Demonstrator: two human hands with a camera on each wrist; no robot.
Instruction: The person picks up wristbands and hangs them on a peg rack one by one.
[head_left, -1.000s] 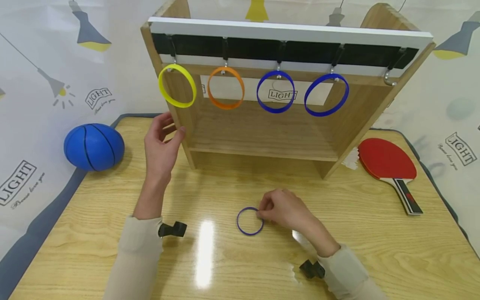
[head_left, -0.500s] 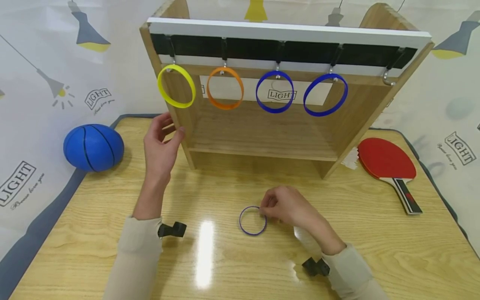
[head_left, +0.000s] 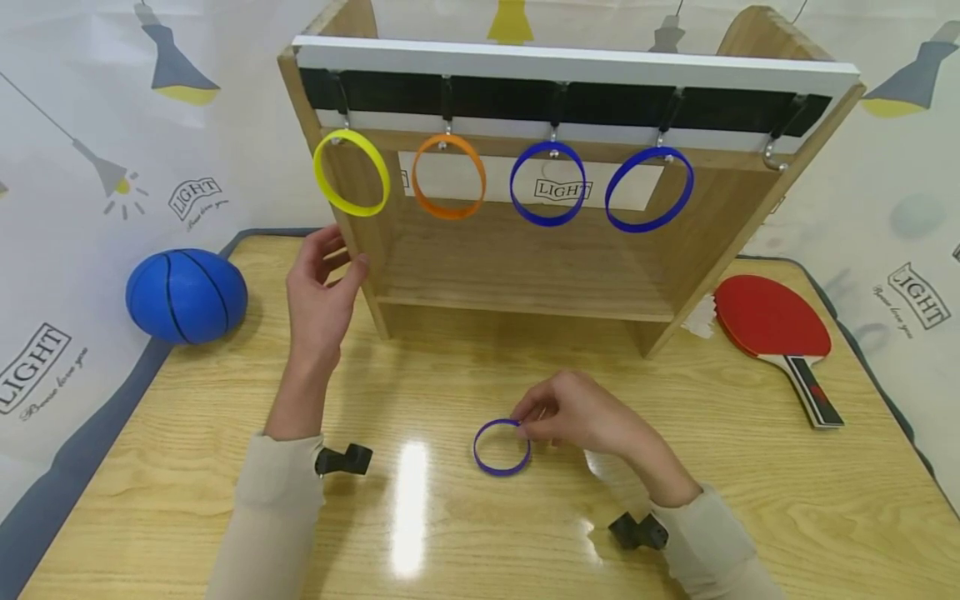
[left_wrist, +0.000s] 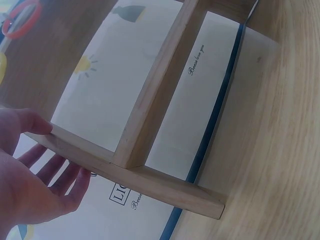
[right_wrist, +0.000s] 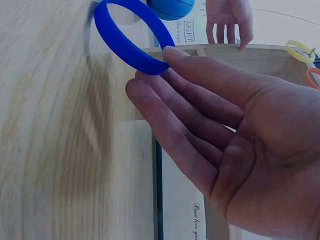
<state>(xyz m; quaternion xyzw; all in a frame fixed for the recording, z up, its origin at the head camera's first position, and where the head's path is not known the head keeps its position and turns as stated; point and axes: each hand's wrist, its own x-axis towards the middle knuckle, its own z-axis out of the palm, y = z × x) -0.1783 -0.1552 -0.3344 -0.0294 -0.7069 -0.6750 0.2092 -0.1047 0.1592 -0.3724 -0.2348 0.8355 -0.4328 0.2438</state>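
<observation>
My right hand [head_left: 581, 417] pinches a blue silicone wristband [right_wrist: 122, 47] between thumb and fingertips, low over the table. In the right wrist view the band hangs out past the fingertips, tilted. My left hand [head_left: 322, 287] grips the left side panel of a wooden rack [head_left: 525, 267], thumb on the inner side and fingers round the outer side, as the left wrist view shows. From the rack's hooks hang a yellow wristband [head_left: 360, 212], an orange wristband [head_left: 453, 217] and two blue ones. The rightmost hook [head_left: 774, 158] holds nothing.
A blue ball [head_left: 186, 296] with black lines sits at the left of the wooden table [head_left: 450, 533]. A red table tennis bat [head_left: 776, 321] lies at the right beside the rack. A printed white cloth [head_left: 82, 250] stands behind.
The right hand shifted slightly right with the blue wristband, then back left, and the band now shows more of its width. The left hand stays on the rack's side panel.
</observation>
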